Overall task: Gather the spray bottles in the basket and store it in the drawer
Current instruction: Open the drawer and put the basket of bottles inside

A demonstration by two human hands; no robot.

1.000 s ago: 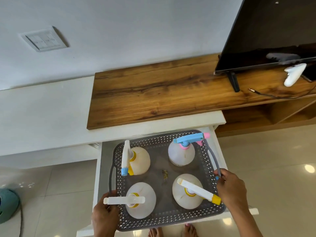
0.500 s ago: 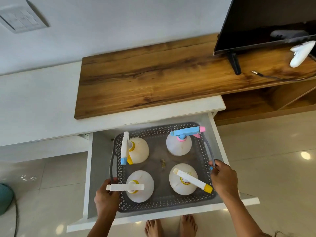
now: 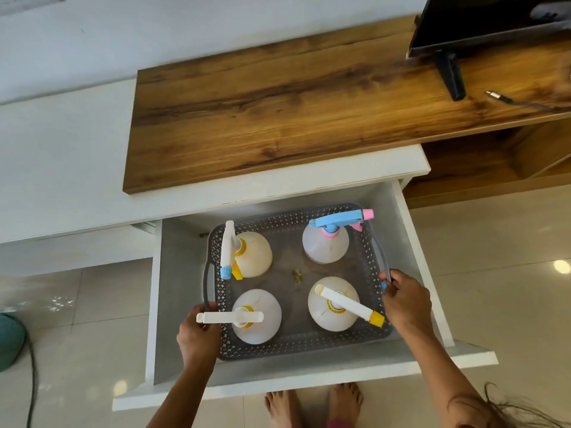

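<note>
A grey perforated basket (image 3: 287,347) sits low inside the open white drawer (image 3: 417,242). It holds several pale spray bottles: one with a white and yellow head (image 3: 253,256) back left, one with a blue and pink head (image 3: 327,245) back right, one with a white head (image 3: 256,316) front left, one with a white and yellow-tipped head (image 3: 336,307) front right. My left hand (image 3: 197,335) grips the basket's left handle. My right hand (image 3: 404,299) grips the right handle.
A wooden top (image 3: 278,112) lies on the white cabinet (image 3: 61,156) behind the drawer. A TV (image 3: 482,23) on its stand and a cable (image 3: 506,100) are at the back right. Bare feet (image 3: 312,403) stand on the tiled floor below the drawer front (image 3: 309,384). A green object (image 3: 9,341) is far left.
Both hands have lowered the basket down into the drawer, and it now sits deeper between the drawer walls. The camera has tilted further down.
</note>
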